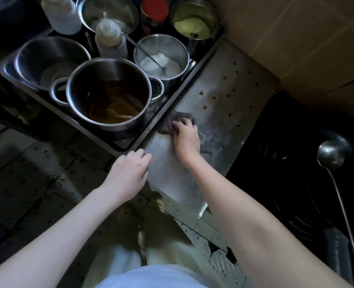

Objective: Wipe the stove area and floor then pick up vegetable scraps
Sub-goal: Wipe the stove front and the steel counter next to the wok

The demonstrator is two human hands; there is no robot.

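A steel counter (219, 86) runs beside the stove, with several small brown food spots (213, 98) across its far half. My right hand (187, 136) presses a grey rag (173, 119) onto the counter near its left edge, fingers curled over the cloth. My left hand (130, 173) hovers at the counter's near left corner with loosely curled fingers, holding nothing. The black stove (286, 163) lies to the right of the counter.
A metal tray (128, 140) left of the counter holds several steel pots, one with brown sauce (113, 109), plus squeeze bottles (110, 36). A ladle (331, 154) rests over the dark wok on the stove. Tiled wall (307, 38) stands behind, tiled floor (26, 173) below.
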